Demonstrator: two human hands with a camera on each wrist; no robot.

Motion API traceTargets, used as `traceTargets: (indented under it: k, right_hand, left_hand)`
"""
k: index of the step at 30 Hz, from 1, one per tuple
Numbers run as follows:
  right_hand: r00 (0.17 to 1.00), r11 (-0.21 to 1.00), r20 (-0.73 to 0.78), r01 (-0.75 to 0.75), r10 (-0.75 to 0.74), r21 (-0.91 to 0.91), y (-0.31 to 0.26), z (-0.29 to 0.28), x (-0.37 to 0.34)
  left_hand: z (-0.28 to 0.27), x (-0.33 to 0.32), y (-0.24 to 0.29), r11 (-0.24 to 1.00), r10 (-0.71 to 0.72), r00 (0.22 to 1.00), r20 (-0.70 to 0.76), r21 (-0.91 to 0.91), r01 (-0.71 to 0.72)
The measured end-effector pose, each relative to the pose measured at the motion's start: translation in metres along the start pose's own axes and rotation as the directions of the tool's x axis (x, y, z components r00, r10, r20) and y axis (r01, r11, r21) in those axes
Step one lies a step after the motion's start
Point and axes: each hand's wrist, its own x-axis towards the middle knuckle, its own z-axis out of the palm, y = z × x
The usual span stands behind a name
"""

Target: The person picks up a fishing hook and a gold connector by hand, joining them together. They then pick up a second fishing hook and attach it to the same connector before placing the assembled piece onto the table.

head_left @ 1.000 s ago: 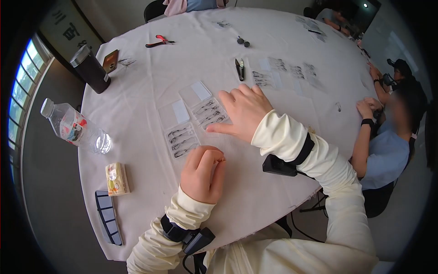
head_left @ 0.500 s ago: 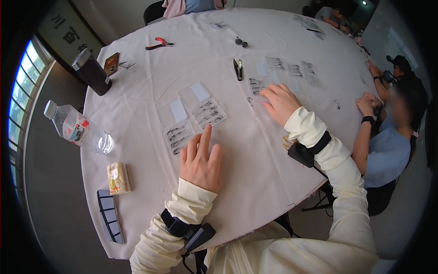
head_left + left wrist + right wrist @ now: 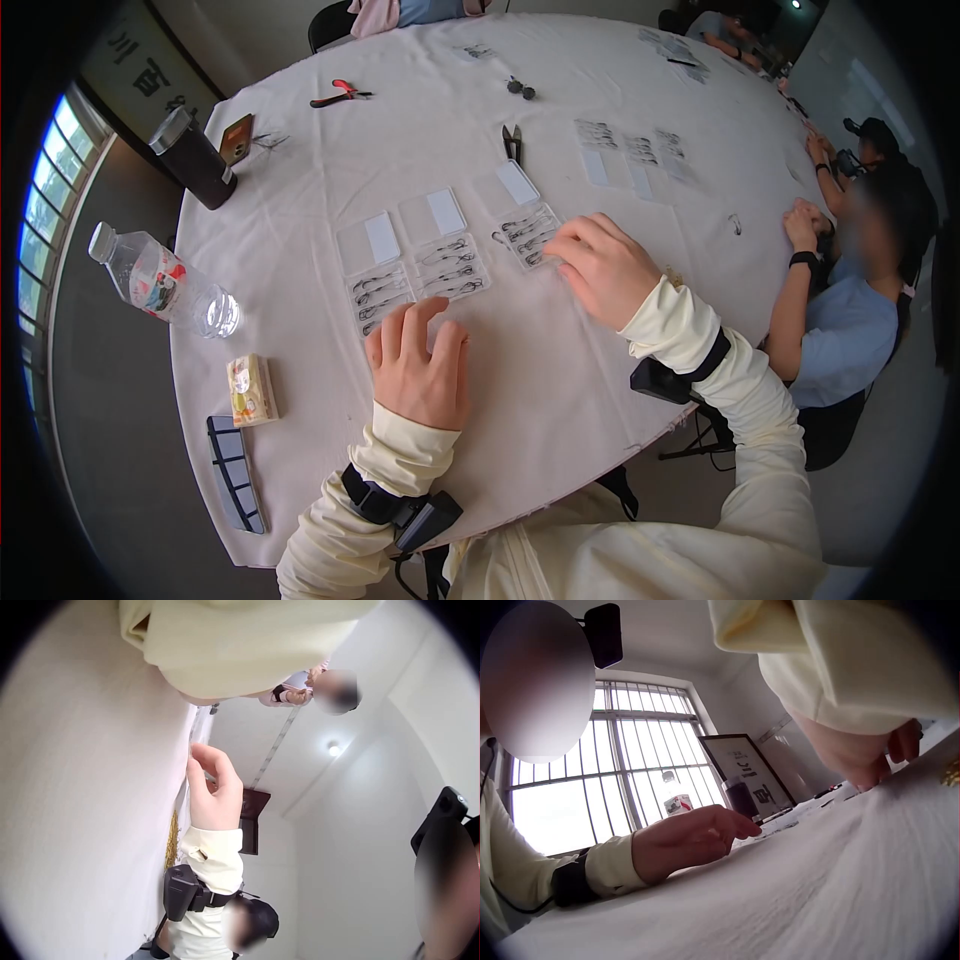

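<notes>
Two clear cases (image 3: 372,243) with raised-back lids, white labels and rows of thin dark wire pieces (image 3: 447,268) lie side by side in the head view. A third such case (image 3: 505,192) lies angled to their right. My right hand (image 3: 605,272) pinches that case's right edge between bent fingers and thumb; the left wrist view shows the thumb and forefinger of this right hand (image 3: 216,787) close together. My left hand (image 3: 420,365) is palm down with relaxed, slightly bent fingers at the near edge of the left cases, also seen as the left hand (image 3: 686,844) in the right wrist view.
More wire pieces and clear cases (image 3: 640,180) lie farther right. Black snips (image 3: 512,145), red-handled pliers (image 3: 342,94) and dark round items (image 3: 521,89) are farther back. At left are a bottle (image 3: 160,280), tumbler (image 3: 195,160), tissue pack (image 3: 250,390) and dark-banded strip (image 3: 236,475). People sit around.
My right hand has gone from the left cases to the farther group and drawn one case toward me and leftward. The left hand's fingers have loosened and it has shifted slightly left.
</notes>
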Motion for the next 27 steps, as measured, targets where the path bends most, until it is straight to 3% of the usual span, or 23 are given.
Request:
traceTargets:
  k: [3,4,5,6,10,16,18,19,21,22,23,25,27]
  right_hand:
    - [0.992,0.992,0.029,0.125,-0.126,0.018,-0.003,-0.003,0.005]
    - [0.992,0.992,0.032,0.123,-0.123,0.020,-0.002,-0.001,0.006]
    - [0.981,0.980,0.021,0.195,-0.194,-0.042,-0.003,0.001,0.009]
    - [0.964,0.959,0.013,0.265,-0.265,-0.104,-0.003,0.004,0.012]
    - [0.957,0.942,0.055,0.291,-0.286,-0.169,0.000,0.012,0.026]
    - [0.934,0.933,0.041,0.358,-0.356,-0.049,0.000,0.023,0.039]
    - [0.958,0.934,-0.056,0.288,-0.282,0.210,-0.007,0.018,0.042]
    - [0.956,0.932,-0.055,0.293,-0.288,0.215,-0.013,0.013,0.042]
    - [0.991,0.804,-0.086,0.130,-0.098,0.580,-0.029,-0.004,0.040]
    - [1.000,0.709,-0.027,0.021,-0.003,0.705,-0.035,-0.010,0.036]
    - [1.000,0.708,-0.025,0.022,-0.007,0.706,-0.041,-0.013,0.033]
    - [0.997,0.533,0.035,-0.066,0.068,0.844,-0.051,-0.016,0.026]
    - [0.998,0.495,0.048,-0.060,0.036,0.867,-0.056,-0.012,0.022]
  left_hand:
    - [-0.005,0.000,-0.001,0.988,0.017,0.995,-0.093,-0.153,-0.031]
    - [-0.003,-0.006,-0.001,0.876,-0.155,0.988,0.026,-0.459,0.149]
    - [0.001,-0.010,-0.001,0.645,-0.275,0.942,0.190,-0.690,0.328]
    - [0.005,-0.011,-0.002,0.542,-0.295,0.928,0.229,-0.760,0.360]
    - [0.004,-0.011,-0.001,0.410,-0.333,0.904,0.269,-0.822,0.396]
    - [0.003,-0.009,-0.004,0.300,-0.344,0.878,0.332,-0.847,0.438]
    - [0.005,-0.009,-0.005,0.239,-0.347,0.885,0.310,-0.883,0.403]
    - [0.005,-0.009,-0.005,0.239,-0.355,0.883,0.308,-0.883,0.404]
    - [0.004,-0.008,-0.005,0.208,-0.361,0.877,0.316,-0.890,0.406]
    - [0.003,-0.008,-0.004,0.208,-0.368,0.875,0.315,-0.889,0.407]
    - [0.003,-0.007,-0.003,0.180,-0.381,0.864,0.329,-0.890,0.419]
    - [0.002,-0.007,-0.002,0.150,-0.394,0.852,0.345,-0.890,0.430]
    - [0.002,-0.007,-0.004,0.147,-0.391,0.850,0.353,-0.888,0.437]
